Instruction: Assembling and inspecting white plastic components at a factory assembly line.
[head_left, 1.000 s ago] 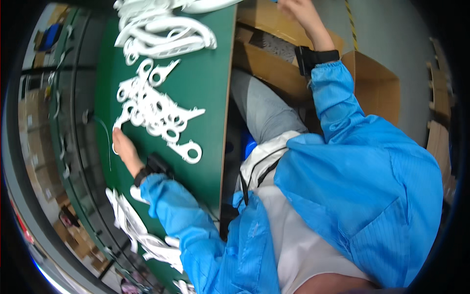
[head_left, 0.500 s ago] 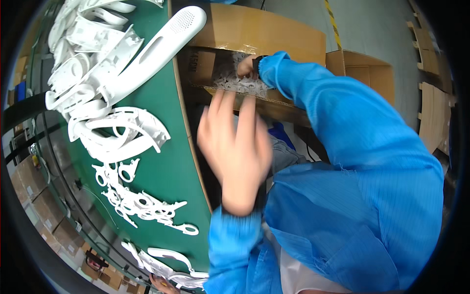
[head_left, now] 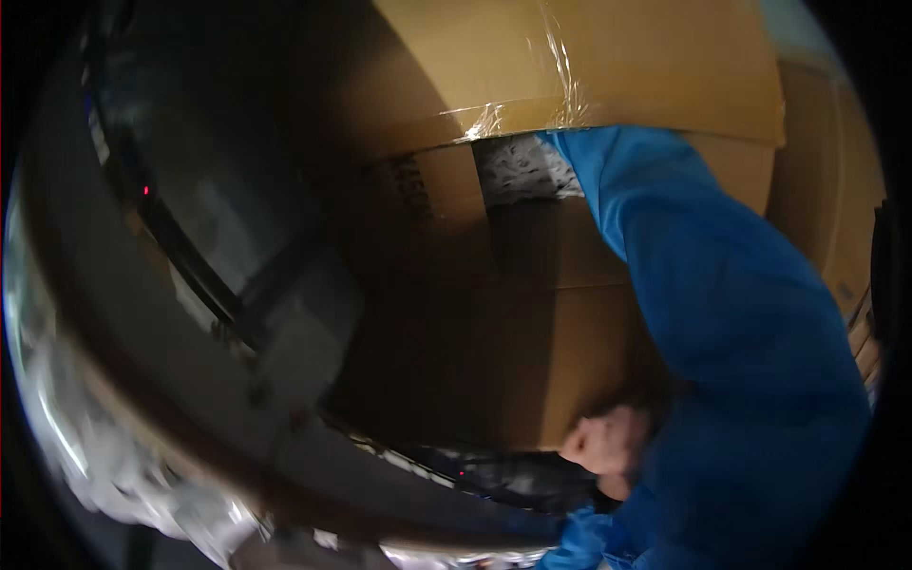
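A large cardboard box (head_left: 532, 332) fills the middle of the view, its upper flap (head_left: 608, 66) raised and strips of clear tape shining on it. My right arm, in a blue sleeve (head_left: 655, 228), reaches through the opening under that flap; the hand is hidden inside. White plastic parts (head_left: 527, 169) show in the opening beside the sleeve. At the box's lower edge is my left hand (head_left: 611, 446), somewhat blurred, with its fingers curled against the cardboard.
The table edge (head_left: 180, 446) curves along the lower left, with blurred white parts (head_left: 123, 484) beyond it. Another cardboard box (head_left: 826, 190) stands at the right. Dark rails (head_left: 190, 266) run down the shadowed left side.
The view has swung down and closer to the box. My right arm has gone deeper, hiding its hand. My left hand has moved from near the box's rim to its lower edge.
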A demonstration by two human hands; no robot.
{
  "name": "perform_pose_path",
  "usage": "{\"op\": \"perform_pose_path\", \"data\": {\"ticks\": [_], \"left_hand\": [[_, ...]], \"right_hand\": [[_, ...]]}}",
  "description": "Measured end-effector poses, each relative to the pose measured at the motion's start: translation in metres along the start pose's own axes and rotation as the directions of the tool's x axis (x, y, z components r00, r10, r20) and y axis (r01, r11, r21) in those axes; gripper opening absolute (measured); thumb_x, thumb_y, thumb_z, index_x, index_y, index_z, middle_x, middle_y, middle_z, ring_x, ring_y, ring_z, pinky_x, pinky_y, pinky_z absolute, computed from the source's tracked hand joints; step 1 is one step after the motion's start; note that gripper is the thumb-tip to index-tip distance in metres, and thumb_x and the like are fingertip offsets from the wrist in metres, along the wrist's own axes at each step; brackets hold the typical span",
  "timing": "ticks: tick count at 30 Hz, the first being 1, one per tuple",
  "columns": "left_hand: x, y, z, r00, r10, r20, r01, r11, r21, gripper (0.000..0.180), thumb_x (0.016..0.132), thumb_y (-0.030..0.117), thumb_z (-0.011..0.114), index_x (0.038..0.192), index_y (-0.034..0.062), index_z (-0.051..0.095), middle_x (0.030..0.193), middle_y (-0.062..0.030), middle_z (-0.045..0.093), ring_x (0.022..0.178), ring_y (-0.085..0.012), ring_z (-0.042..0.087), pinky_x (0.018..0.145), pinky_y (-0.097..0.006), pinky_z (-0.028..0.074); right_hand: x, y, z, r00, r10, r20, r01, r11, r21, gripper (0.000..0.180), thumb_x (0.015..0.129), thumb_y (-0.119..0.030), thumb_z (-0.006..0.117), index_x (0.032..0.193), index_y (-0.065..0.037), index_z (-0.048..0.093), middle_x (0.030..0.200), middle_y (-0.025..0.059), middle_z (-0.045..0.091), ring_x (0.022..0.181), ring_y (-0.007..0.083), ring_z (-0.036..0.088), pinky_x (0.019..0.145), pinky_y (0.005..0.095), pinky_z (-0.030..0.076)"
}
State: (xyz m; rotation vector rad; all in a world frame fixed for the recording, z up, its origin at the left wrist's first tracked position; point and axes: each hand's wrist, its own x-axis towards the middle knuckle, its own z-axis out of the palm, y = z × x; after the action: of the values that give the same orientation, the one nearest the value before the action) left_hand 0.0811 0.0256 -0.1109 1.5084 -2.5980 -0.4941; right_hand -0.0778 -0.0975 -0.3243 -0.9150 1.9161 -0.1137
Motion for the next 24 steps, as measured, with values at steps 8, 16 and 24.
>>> {"op": "perform_pose_path", "data": {"ticks": [8,16,24], "left_hand": [[0.000,0.000,0.032,0.973,0.007,0.230,-0.013,1.000,0.025,0.017,0.067,0.027,0.063,0.063,0.0122,0.057,0.066,-0.0041,0.057,0.066,-0.0206,0.052,0.080,-0.035,0.034],[-0.041,-0.015,0.010,0.891,-0.087,0.446,0.023,0.989,0.146,0.016,0.066,0.028,0.063,0.065,0.0126,0.059,0.067,-0.0036,0.058,0.065,-0.0199,0.052,0.081,-0.035,0.034],[-0.033,0.021,0.017,0.804,-0.242,0.544,0.133,0.964,0.232,0.016,0.066,0.029,0.063,0.068,0.0129,0.061,0.067,-0.0031,0.058,0.064,-0.0191,0.052,0.081,-0.035,0.034]], "right_hand": [[0.025,0.070,0.027,0.978,-0.094,0.186,0.154,0.929,-0.336,0.028,0.084,-0.021,0.058,0.106,-0.007,0.066,0.109,0.0127,0.064,0.098,0.0276,0.061,0.087,0.0417,0.047],[-0.008,0.070,0.097,0.956,-0.241,0.169,0.289,0.877,-0.385,0.018,0.085,-0.020,0.056,0.096,-0.009,0.066,0.097,0.0116,0.065,0.089,0.0249,0.062,0.081,0.0422,0.049],[-0.001,0.096,0.058,0.919,-0.384,0.088,0.376,0.791,-0.483,0.014,0.086,-0.021,0.054,0.089,-0.012,0.065,0.087,0.0105,0.065,0.081,0.0218,0.062,0.075,0.0420,0.051]]}}
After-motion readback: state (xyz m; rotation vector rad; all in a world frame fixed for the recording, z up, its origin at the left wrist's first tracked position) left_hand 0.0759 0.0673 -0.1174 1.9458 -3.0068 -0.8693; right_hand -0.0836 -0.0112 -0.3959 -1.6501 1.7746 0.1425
